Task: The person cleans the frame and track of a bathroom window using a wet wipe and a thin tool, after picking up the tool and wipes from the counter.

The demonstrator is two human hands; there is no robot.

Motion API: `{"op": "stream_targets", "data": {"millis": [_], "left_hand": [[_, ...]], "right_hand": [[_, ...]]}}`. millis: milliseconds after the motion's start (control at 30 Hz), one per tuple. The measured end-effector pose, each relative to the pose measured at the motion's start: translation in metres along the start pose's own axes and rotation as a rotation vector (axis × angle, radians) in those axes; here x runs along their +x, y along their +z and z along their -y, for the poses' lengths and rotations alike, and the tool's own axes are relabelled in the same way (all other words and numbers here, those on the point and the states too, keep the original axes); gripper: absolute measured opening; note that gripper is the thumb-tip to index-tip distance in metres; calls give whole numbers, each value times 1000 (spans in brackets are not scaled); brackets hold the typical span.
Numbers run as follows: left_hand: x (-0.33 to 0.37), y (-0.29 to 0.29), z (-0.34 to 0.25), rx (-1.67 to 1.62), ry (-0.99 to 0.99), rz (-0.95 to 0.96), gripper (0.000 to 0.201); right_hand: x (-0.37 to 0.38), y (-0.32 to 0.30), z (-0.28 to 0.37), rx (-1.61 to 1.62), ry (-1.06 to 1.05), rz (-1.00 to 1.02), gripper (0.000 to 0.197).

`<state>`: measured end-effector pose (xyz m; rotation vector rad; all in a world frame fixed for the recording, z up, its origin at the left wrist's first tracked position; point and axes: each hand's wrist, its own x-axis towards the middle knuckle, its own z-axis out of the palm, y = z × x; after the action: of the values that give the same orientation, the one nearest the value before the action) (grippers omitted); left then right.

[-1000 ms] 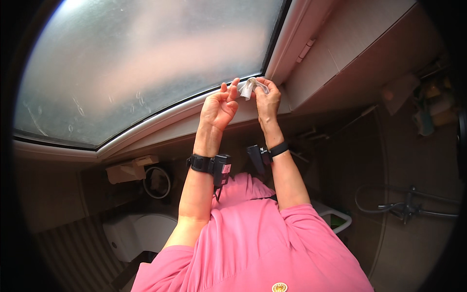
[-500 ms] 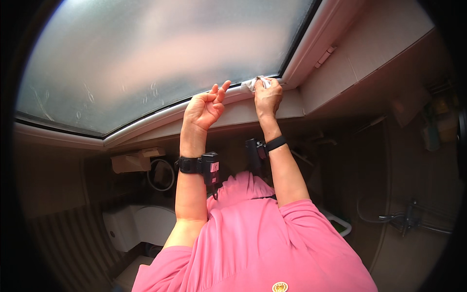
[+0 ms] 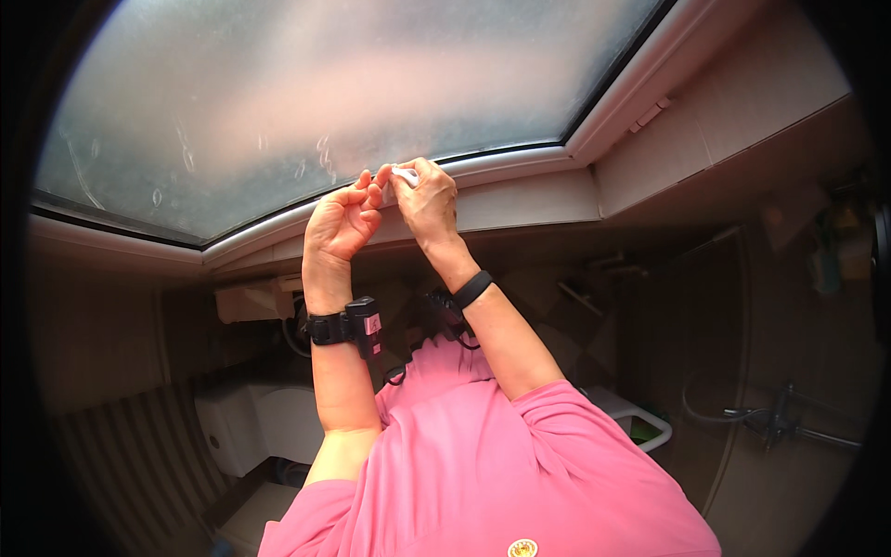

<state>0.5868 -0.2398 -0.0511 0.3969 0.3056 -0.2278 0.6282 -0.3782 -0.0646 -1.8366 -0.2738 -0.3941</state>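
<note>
My right hand (image 3: 429, 204) pinches a crumpled white tissue (image 3: 406, 174) at the lower rail of the white window frame (image 3: 520, 164). Just to its left, my left hand (image 3: 341, 223) is raised palm up, its fingers loosely bent and apart, with nothing seen in them. Its fingertips come close to the tissue; whether they touch it I cannot tell. Beyond both hands spreads the frosted window pane (image 3: 306, 102), edged by a dark seal and marked with pale streaks at the lower left.
A tiled ledge (image 3: 548, 200) runs beneath the window. Below on the left are a white toilet (image 3: 227, 432) and a pale wall box (image 3: 255, 302). A shower mixer (image 3: 778, 418) hangs on the right wall, and a white-rimmed basin (image 3: 650, 432) stands lower right.
My right hand has slid left along the frame with the tissue, close to my left hand. The left hand has shifted a little left, and the view has turned slightly.
</note>
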Motion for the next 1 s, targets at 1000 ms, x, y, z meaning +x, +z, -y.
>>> {"op": "stream_targets", "data": {"millis": [1000], "left_hand": [[-8, 0, -3, 112, 57, -63, 24]], "right_hand": [[21, -41, -44, 234, 288, -47, 22]]}}
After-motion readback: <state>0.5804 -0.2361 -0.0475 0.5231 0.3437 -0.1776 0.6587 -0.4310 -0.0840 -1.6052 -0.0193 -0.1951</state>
